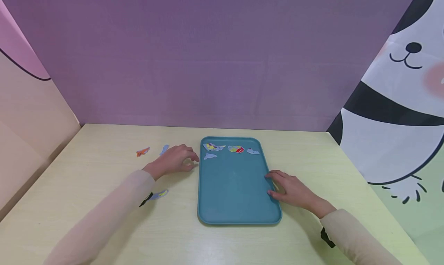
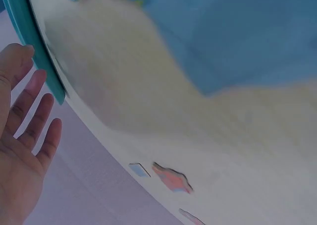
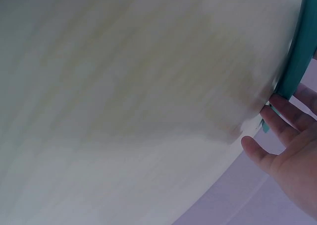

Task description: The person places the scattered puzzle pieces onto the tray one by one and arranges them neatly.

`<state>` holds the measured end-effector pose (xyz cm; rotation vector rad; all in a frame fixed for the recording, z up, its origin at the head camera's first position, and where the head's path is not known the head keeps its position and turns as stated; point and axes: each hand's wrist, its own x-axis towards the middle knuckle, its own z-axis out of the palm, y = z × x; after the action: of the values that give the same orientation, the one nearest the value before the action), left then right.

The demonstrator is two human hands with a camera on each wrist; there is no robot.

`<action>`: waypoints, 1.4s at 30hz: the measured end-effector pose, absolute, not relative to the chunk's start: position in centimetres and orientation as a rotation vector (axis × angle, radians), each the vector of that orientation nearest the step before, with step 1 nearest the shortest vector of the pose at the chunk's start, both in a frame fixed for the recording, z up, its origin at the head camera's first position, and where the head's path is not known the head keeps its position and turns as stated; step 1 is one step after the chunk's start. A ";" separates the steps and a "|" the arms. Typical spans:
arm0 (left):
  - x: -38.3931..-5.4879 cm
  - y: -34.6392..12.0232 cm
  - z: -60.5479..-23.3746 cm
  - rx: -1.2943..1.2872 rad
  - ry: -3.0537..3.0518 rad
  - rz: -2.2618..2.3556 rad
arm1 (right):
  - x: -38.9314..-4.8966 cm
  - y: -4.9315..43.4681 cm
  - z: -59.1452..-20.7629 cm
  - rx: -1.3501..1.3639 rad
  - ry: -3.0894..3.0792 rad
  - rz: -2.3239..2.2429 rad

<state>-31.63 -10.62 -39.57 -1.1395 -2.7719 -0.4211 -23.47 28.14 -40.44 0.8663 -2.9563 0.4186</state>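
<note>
A teal tray [image 1: 239, 188] lies on the table, with several small cut-out pieces along its far end. Among them are a yellow and purple piece [image 1: 214, 146], a red and yellow piece [image 1: 236, 149] and a pale blue piece [image 1: 210, 156]. My left hand [image 1: 177, 159] hovers by the tray's left rim, fingers loosely bent, with nothing visible in it; whether it touches the rim I cannot tell. At the right rim, my right hand [image 1: 291, 190] rests its fingertips on the edge, fingers spread and fairly straight.
Left of the tray, an orange piece [image 1: 143, 152] and a blue piece [image 1: 164, 149] lie on the pale wooden table [image 1: 173, 234]. A blue and yellow piece [image 1: 160, 194] lies by the left forearm. A purple wall [image 1: 208, 64] stands behind the table.
</note>
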 end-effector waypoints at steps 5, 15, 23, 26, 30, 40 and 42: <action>-30.8 -11.5 -39.7 -1.171 -2.751 -0.393 | -23.5 28.2 -40.5 0.862 -2.960 0.419; -28.8 -13.8 -39.4 -1.174 -2.772 -0.379 | -23.5 28.3 -40.5 0.857 -2.962 0.421; -27.4 -15.6 -39.0 -1.138 -2.798 -0.371 | -23.6 28.3 -40.7 0.861 -2.957 0.415; -27.0 -16.4 -38.9 -1.133 -2.796 -0.382 | -23.6 28.4 -40.7 0.854 -2.965 0.414; -26.5 -17.2 -38.8 -1.116 -2.811 -0.416 | -23.6 28.4 -40.7 0.851 -2.964 0.414; -24.9 -18.4 -38.5 -1.109 -2.886 -0.443 | -23.6 28.4 -40.8 0.860 -2.955 0.415; -24.6 -18.6 -38.4 -1.100 -2.903 -0.445 | -23.6 28.4 -40.9 0.857 -2.957 0.415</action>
<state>-24.57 -18.63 -38.43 -1.0997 -2.9034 -0.4453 -23.62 28.35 -40.86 0.8570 -2.9567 0.4151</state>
